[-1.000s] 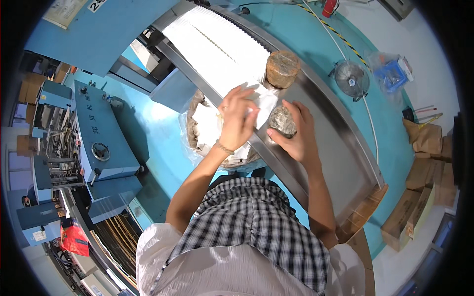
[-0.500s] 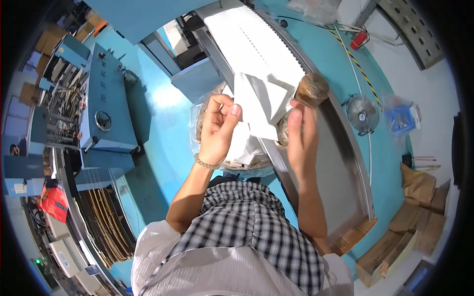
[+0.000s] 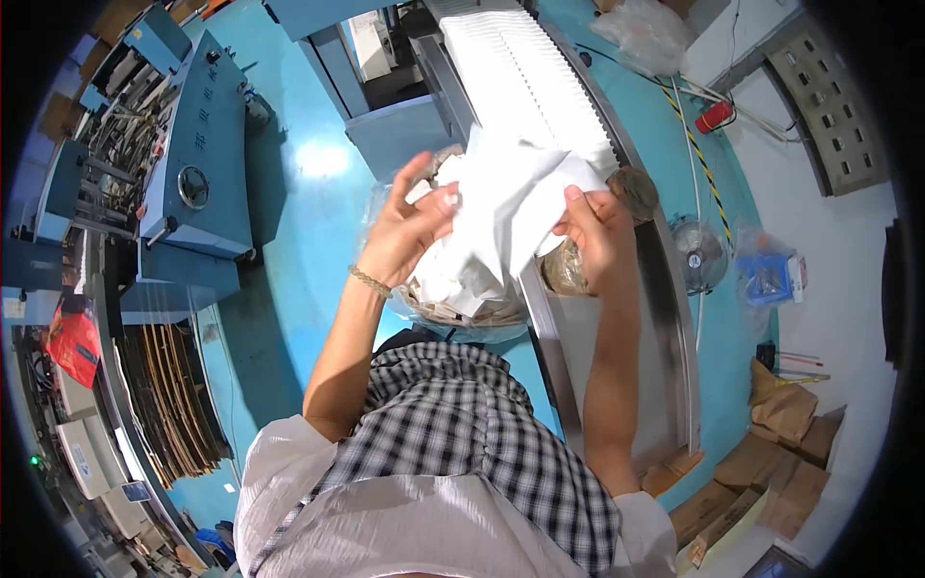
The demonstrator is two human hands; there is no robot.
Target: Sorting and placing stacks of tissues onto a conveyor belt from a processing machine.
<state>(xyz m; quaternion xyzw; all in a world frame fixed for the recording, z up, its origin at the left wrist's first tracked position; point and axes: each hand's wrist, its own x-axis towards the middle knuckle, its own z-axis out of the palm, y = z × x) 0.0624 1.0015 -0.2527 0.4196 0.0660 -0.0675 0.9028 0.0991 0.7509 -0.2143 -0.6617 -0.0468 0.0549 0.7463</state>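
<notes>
A creased white paper piece hangs between my two hands, above the near end of a long row of white folded papers. My right hand pinches its right side between thumb and fingers. At its left edge is my left hand, index finger raised and apart from the thumb, whose tip is close to the paper. Below, a bag lined with clear plastic contains crumpled white paper. Two brown wrapped, rounded weights rest on the metal tray by my right hand.
The metal tray runs along my right side. Beyond it stand a floor fan, a blue crate and cardboard. A blue machine is at the left, with upright brown boards nearer me.
The white paper has spread wider and shifted slightly right. My left fingers have opened apart, while my right hand has closed on the paper's right side. The whole view has shifted a little.
</notes>
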